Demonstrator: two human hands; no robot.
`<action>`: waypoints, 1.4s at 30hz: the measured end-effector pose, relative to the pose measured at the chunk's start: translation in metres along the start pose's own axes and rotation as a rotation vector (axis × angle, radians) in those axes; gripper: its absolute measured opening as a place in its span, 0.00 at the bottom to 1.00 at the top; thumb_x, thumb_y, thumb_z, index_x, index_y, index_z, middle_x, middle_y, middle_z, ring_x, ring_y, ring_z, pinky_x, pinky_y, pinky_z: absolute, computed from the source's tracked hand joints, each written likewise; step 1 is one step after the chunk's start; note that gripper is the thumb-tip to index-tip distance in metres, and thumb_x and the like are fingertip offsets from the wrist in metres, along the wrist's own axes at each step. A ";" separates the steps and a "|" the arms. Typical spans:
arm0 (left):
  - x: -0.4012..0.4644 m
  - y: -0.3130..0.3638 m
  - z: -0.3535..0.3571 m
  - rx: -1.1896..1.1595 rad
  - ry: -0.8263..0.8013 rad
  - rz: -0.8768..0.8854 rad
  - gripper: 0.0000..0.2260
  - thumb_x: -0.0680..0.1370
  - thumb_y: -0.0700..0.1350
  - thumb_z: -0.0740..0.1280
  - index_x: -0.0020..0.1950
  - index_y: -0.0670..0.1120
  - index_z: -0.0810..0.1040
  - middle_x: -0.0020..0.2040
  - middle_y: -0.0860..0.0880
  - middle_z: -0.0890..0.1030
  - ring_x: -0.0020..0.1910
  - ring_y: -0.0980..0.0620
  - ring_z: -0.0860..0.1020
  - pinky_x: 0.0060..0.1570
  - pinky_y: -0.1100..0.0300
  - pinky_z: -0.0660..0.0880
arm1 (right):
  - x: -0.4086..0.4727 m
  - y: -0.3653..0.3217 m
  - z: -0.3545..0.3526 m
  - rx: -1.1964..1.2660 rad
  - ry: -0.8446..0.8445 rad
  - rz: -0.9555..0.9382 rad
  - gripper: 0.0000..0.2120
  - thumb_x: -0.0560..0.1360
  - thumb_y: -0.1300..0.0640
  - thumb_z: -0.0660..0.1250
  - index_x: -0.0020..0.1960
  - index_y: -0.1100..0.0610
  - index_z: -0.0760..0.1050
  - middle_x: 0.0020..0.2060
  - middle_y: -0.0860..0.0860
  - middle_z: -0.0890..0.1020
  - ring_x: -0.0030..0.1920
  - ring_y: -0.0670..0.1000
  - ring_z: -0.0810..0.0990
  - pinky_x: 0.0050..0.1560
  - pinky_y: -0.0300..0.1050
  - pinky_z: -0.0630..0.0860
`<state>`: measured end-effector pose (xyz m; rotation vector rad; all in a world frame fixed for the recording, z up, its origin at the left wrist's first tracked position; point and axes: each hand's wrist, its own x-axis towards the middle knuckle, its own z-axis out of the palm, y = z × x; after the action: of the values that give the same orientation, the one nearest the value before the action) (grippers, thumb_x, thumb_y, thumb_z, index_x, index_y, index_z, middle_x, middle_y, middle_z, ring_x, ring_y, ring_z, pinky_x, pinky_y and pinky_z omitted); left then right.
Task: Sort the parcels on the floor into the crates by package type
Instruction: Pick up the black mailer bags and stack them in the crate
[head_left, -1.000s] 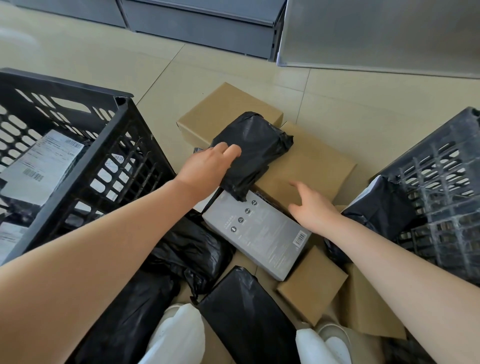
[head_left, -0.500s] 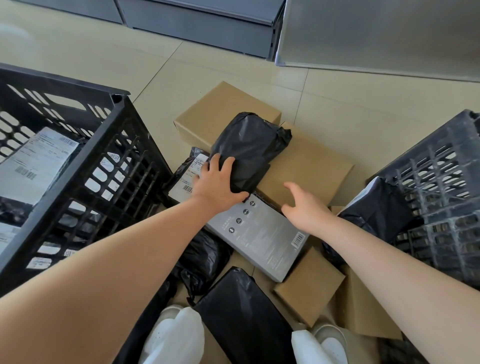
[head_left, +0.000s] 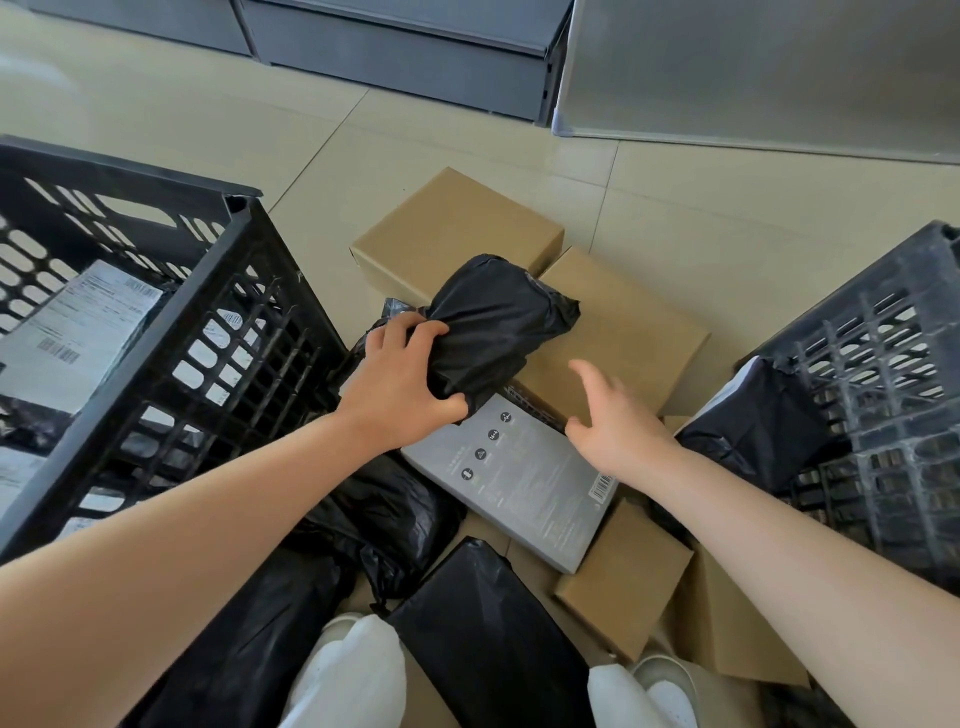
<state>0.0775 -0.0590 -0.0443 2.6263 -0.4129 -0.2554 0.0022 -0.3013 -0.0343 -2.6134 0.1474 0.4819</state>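
parcel pile hemmed between left crate and right crate, open floor beyond

A crate stands at the left with labelled parcels in it; a second crate stands at the right. Between them, on the floor, two cardboard boxes lie side by side at the far end. A bagged parcel lies on them, a flat box nearer, more bags nearest.
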 end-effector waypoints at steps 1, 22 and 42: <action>-0.005 0.000 -0.004 -0.015 -0.013 -0.004 0.38 0.66 0.60 0.69 0.74 0.53 0.62 0.72 0.53 0.60 0.72 0.45 0.58 0.68 0.48 0.68 | -0.001 -0.001 0.002 -0.048 0.040 -0.036 0.35 0.80 0.57 0.63 0.81 0.53 0.48 0.79 0.55 0.58 0.76 0.56 0.61 0.73 0.52 0.64; -0.032 0.005 -0.061 -0.628 -0.228 -0.096 0.28 0.68 0.69 0.60 0.68 0.63 0.70 0.66 0.57 0.72 0.66 0.60 0.70 0.67 0.58 0.64 | 0.004 -0.021 -0.024 -0.094 0.205 -0.396 0.27 0.75 0.55 0.72 0.72 0.52 0.69 0.65 0.50 0.77 0.65 0.55 0.75 0.63 0.55 0.73; -0.042 0.007 -0.014 -1.111 -0.294 -0.315 0.35 0.67 0.66 0.69 0.71 0.59 0.63 0.70 0.52 0.73 0.67 0.53 0.74 0.69 0.52 0.70 | -0.001 -0.024 -0.040 1.107 -0.117 0.087 0.16 0.76 0.51 0.70 0.62 0.52 0.79 0.54 0.48 0.86 0.54 0.47 0.85 0.55 0.42 0.79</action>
<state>0.0398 -0.0453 -0.0243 1.5372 0.0759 -0.7305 0.0181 -0.2989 0.0096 -1.4986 0.3663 0.4092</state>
